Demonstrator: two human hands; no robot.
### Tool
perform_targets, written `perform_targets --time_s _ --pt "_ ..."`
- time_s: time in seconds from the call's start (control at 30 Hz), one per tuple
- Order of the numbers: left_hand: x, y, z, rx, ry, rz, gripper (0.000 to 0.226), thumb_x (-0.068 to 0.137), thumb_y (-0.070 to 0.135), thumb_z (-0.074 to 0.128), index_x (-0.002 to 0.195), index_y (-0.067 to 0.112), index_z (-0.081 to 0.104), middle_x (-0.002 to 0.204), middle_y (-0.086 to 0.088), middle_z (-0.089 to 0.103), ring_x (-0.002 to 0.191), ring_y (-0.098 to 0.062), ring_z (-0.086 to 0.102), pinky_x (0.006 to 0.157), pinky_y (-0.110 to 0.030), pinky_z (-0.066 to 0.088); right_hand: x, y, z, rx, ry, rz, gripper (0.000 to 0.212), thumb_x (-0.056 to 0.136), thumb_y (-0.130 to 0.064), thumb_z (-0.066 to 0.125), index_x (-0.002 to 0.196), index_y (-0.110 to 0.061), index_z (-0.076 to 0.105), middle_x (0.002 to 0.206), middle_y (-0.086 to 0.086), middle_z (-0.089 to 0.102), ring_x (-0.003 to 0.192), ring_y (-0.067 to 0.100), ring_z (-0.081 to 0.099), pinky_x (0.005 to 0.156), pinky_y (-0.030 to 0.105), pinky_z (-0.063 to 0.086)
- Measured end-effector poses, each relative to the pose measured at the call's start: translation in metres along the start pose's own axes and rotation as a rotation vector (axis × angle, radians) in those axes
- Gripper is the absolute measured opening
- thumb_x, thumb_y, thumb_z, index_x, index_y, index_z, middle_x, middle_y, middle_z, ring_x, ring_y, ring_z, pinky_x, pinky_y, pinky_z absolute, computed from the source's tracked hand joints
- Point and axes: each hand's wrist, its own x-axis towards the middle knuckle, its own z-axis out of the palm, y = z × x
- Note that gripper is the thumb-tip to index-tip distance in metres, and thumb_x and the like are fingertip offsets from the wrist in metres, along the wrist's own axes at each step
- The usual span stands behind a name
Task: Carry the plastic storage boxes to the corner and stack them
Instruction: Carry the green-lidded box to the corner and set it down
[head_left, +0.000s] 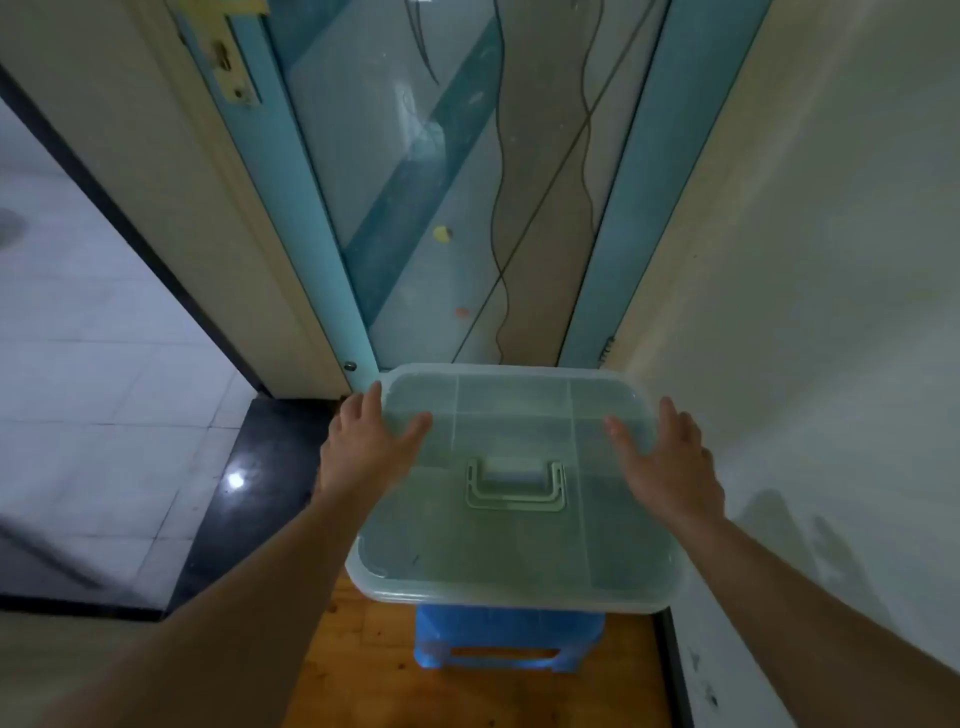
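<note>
From the head view, a clear box (519, 551) with a lid handle (515, 483) sits on a blue stool (509, 642) in the corner, between a glass door (415, 182) and the right wall (831, 312). The left hand (363, 441) and right hand (670, 462) are released, their straight fingers along the lid's side edges and thumbs resting on top.

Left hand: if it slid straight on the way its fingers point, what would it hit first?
Likely the blue door frame behind the box lid; the left hand lies flat at the lid's left edge. Depth is unclear.
</note>
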Motion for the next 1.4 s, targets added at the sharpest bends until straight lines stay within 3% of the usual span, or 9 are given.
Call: perform_targets --time_s 0.37,0.53,0.67,1.0,1.2,1.4 --pt "0.004 -0.025 0.017 0.049 -0.037 -0.048 0.102 0.074 0.084 0.042 0.152 0.027 0.008 0.157 -0.005 0.021 0.137 -0.032 0.033 0.106 -0.055 0.033 0.009 0.019 0.025 -0.016 -0.037 0.035 0.104 0.072 -0.088 0.033 0.152 -0.028 0.006 0.157 0.008 0.022 0.136 0.039 0.033 0.102 0.056 0.034" --pt "0.003 -0.032 0.022 -0.043 -0.077 -0.083 0.108 0.067 0.088 0.043 0.151 0.031 0.007 0.156 -0.006 0.023 0.133 -0.033 0.04 0.101 -0.057 0.041 0.009 0.023 0.029 -0.014 -0.025 0.037 0.109 0.063 -0.093 0.029 0.15 -0.031 0.006 0.156 0.009 0.023 0.133 0.041 0.036 0.099 0.057 0.037" --pt "0.002 -0.032 0.024 -0.104 -0.086 -0.106 0.107 0.068 0.084 0.048 0.151 0.03 0.007 0.154 -0.008 0.025 0.132 -0.034 0.04 0.099 -0.058 0.042 0.011 0.026 0.03 0.011 -0.031 0.033 0.105 0.068 -0.09 0.037 0.149 -0.033 0.003 0.155 0.009 0.024 0.13 0.043 0.039 0.098 0.058 0.038" --pt "0.001 -0.033 0.022 -0.247 -0.106 -0.112 0.095 0.07 0.077 0.059 0.145 0.033 0.021 0.136 -0.007 0.049 0.115 -0.034 0.055 0.09 -0.056 0.05 0.012 0.028 0.03 0.056 -0.065 0.05 0.106 0.069 -0.087 0.045 0.15 -0.035 0.001 0.148 0.011 0.033 0.122 0.04 0.05 0.094 0.053 0.044" --pt "-0.002 -0.03 0.021 -0.344 -0.085 -0.1 0.101 0.061 0.079 0.062 0.144 0.032 0.028 0.134 -0.003 0.052 0.114 -0.029 0.056 0.091 -0.055 0.051 0.012 0.031 0.031 0.092 -0.053 0.059 0.11 0.065 -0.088 0.047 0.15 -0.034 0.003 0.144 0.012 0.035 0.122 0.039 0.049 0.094 0.052 0.043" --pt "-0.003 -0.032 0.022 -0.368 -0.079 -0.102 0.097 0.066 0.073 0.066 0.145 0.033 0.028 0.134 -0.003 0.052 0.113 -0.028 0.057 0.089 -0.054 0.052 0.008 0.031 0.031 0.125 -0.041 0.062 0.112 0.061 -0.089 0.049 0.15 -0.036 0.008 0.138 0.015 0.042 0.118 0.039 0.051 0.091 0.048 0.044"
